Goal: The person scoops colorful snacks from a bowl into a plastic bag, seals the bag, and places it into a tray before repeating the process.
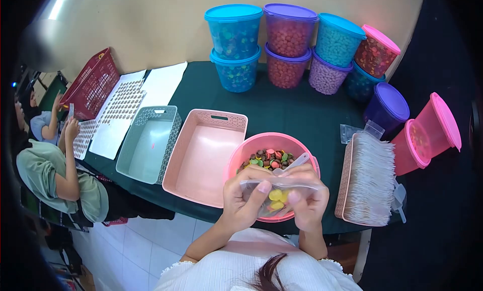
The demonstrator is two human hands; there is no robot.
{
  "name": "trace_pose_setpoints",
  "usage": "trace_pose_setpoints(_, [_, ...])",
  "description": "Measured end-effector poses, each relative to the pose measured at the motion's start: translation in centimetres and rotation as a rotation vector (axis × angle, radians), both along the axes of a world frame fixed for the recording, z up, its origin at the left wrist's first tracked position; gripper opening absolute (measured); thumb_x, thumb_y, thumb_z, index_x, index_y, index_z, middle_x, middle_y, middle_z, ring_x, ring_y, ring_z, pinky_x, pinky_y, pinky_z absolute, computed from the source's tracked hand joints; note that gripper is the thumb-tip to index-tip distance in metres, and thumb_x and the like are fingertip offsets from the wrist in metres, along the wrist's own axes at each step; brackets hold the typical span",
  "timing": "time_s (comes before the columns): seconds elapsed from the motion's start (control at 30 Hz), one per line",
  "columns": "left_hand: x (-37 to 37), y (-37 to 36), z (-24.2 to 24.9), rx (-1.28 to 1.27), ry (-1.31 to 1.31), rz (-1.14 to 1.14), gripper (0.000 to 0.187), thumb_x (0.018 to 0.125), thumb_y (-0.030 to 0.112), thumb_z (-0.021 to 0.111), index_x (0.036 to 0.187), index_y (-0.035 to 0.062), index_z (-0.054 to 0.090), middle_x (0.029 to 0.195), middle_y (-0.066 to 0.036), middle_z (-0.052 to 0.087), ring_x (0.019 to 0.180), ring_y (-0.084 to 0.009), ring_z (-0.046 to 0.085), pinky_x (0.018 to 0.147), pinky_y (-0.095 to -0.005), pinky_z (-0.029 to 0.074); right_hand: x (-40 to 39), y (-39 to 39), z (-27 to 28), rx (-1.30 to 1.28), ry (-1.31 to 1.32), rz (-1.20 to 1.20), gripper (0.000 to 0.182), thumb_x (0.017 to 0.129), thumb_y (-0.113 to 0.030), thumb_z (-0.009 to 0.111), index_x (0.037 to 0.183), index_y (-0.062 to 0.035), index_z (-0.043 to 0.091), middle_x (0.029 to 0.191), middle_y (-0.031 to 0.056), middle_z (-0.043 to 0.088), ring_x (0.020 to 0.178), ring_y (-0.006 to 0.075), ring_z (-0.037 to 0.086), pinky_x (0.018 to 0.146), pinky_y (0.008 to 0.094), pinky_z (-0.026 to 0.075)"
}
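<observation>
A clear plastic zip bag (274, 203) with yellow and other coloured candies in its bottom is held between both hands. My left hand (244, 198) grips its left top edge, thumb in front. On the right top edge, my right hand (308, 200) pinches the bag the same way. Behind and below the bag stands a round pink tub (236, 152), with brown, green and red-pink button-like candies (271, 157) inside. A pale scoop (298, 161) leans in the tub, its handle sticking up to the right; its lower end is hidden.
A pink basket (198, 155) and a green basket (146, 160) stand left of the tub. To the right, a basket holds many flat bags (367, 183). Lidded candy tubs (287, 37) are stacked behind. Two people (53, 175) work at the left near sticker sheets (121, 102).
</observation>
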State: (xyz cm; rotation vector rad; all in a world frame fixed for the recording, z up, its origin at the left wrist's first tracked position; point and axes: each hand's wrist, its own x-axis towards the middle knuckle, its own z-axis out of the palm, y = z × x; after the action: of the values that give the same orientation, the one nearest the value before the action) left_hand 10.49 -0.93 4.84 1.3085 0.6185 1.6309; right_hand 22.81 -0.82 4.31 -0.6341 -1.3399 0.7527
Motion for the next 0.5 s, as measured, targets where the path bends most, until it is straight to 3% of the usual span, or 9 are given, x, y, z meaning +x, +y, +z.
trace_pose_setpoints(0.03, [0.0, -0.1, -0.1, -0.004, -0.003, 0.012, 0.008, 0.083, 0.006, 0.055, 0.086, -0.0011, 0.057, 0.08, -0.009, 0.059, 0.07, -0.0109, 0.055, 0.062, -0.0228, 0.044, 0.1, -0.2, 0.2, -0.001, 0.019, 0.044, 0.008, 0.077, -0.004, 0.058, 0.081, 0.0026, 0.059, 0.08, 0.0125, 0.058, 0.074, 0.0193, 0.056, 0.071, 0.0282, 0.046])
trace_pose_setpoints(0.1, [0.0, -0.3, -0.3, 0.204, 0.237, 0.03, 0.007, 0.077, 0.002, 0.059, 0.083, -0.0015, 0.057, 0.079, -0.011, 0.058, 0.063, -0.0155, 0.054, 0.061, -0.0249, 0.044, 0.5, -0.4, -0.1, 0.055, -0.013, 0.01, 0.008, 0.075, -0.003, 0.06, 0.08, 0.0021, 0.059, 0.08, 0.0128, 0.058, 0.073, 0.0202, 0.057, 0.07, 0.0302, 0.047])
trace_pose_setpoints(0.23, [0.8, -1.0, 0.0, 0.36, 0.319, 0.198, 0.01, 0.07, -0.004, 0.065, 0.078, -0.0004, 0.06, 0.073, -0.013, 0.061, 0.063, -0.0187, 0.057, 0.059, -0.0278, 0.046, 0.8, -1.0, -0.9, 0.164, -0.043, -0.087, 0.009, 0.071, -0.002, 0.064, 0.078, 0.0011, 0.058, 0.079, 0.0133, 0.056, 0.072, 0.0223, 0.057, 0.067, 0.034, 0.049])
trace_pose_setpoints(0.4, [1.4, -1.9, -0.3, 0.296, 0.309, 0.352, 0.011, 0.069, -0.003, 0.066, 0.078, -0.0004, 0.06, 0.074, -0.013, 0.061, 0.062, -0.0199, 0.058, 0.06, -0.0297, 0.047, 0.4, -1.5, -1.0, 0.099, -0.035, -0.118, 0.01, 0.074, -0.005, 0.062, 0.079, 0.0005, 0.055, 0.077, 0.0126, 0.054, 0.071, 0.0222, 0.056, 0.068, 0.0341, 0.049])
trace_pose_setpoints(0.5, [0.4, -3.2, 0.5, 0.298, 0.362, 0.221, 0.013, 0.078, 0.007, 0.059, 0.085, -0.0032, 0.062, 0.082, -0.017, 0.061, 0.071, -0.0248, 0.059, 0.065, -0.0331, 0.047, 0.5, -1.4, -0.9, 0.142, -0.03, -0.051, 0.012, 0.075, -0.008, 0.063, 0.079, 0.0004, 0.055, 0.077, 0.012, 0.053, 0.07, 0.0219, 0.055, 0.067, 0.0356, 0.05])
